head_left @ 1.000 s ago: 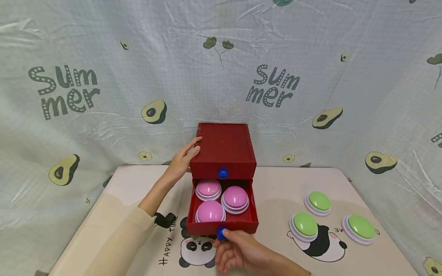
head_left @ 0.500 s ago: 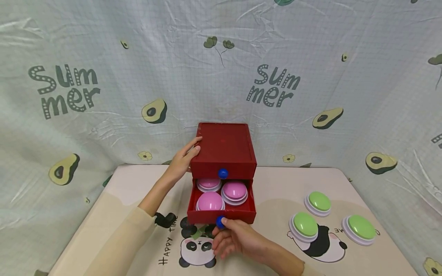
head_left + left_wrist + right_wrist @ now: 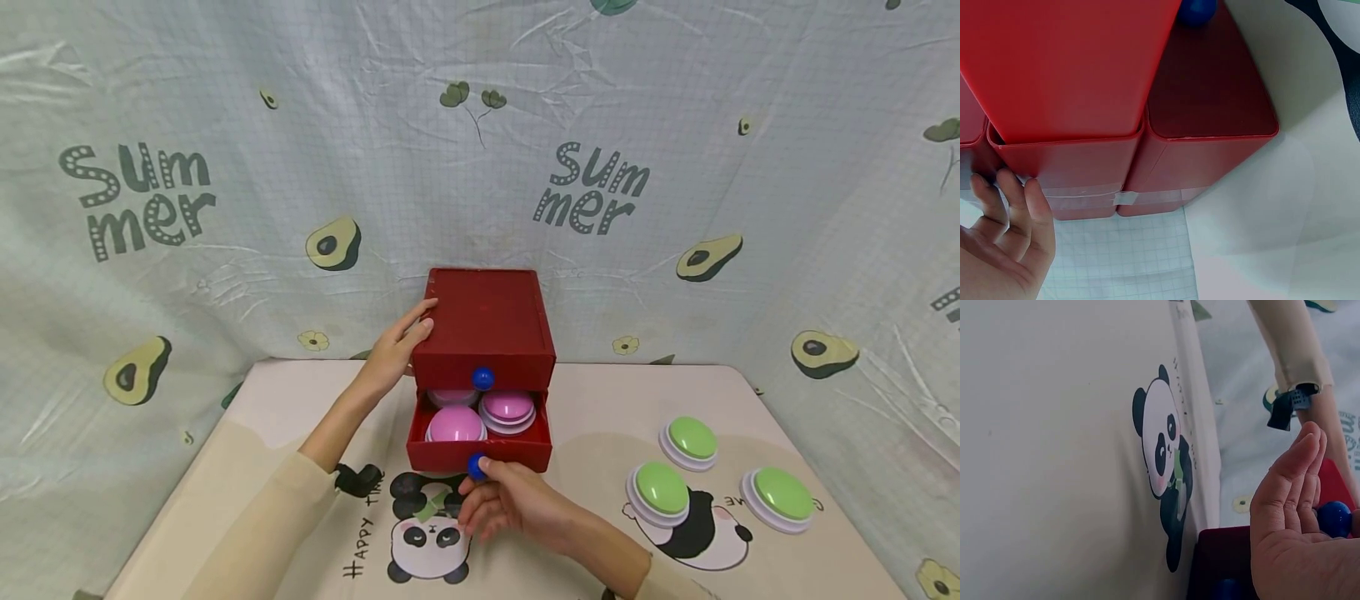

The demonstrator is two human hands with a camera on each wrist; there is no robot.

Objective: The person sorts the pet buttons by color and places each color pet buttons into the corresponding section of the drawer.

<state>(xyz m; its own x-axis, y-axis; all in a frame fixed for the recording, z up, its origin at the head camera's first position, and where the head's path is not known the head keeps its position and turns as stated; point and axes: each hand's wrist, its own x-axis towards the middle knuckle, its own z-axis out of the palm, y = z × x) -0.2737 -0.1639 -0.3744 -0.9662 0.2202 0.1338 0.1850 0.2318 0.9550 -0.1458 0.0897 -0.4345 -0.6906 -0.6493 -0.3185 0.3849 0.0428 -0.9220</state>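
A person's bare left hand (image 3: 393, 354) reaches far, fingers (image 3: 1040, 209) extended; nearer and right, the bare right hand (image 3: 521, 504) pinches, fingers bent.

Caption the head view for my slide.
Left hand against red cabinet, right hand on blue knob of partly open drawer with pink domes.

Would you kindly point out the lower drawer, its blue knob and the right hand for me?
Lower drawer (image 3: 442, 457): head view, on its red front panel.
Blue knob (image 3: 474, 467): head view, on its uncovered left part.
Right hand (image 3: 521, 500): head view, on the back of the hand.
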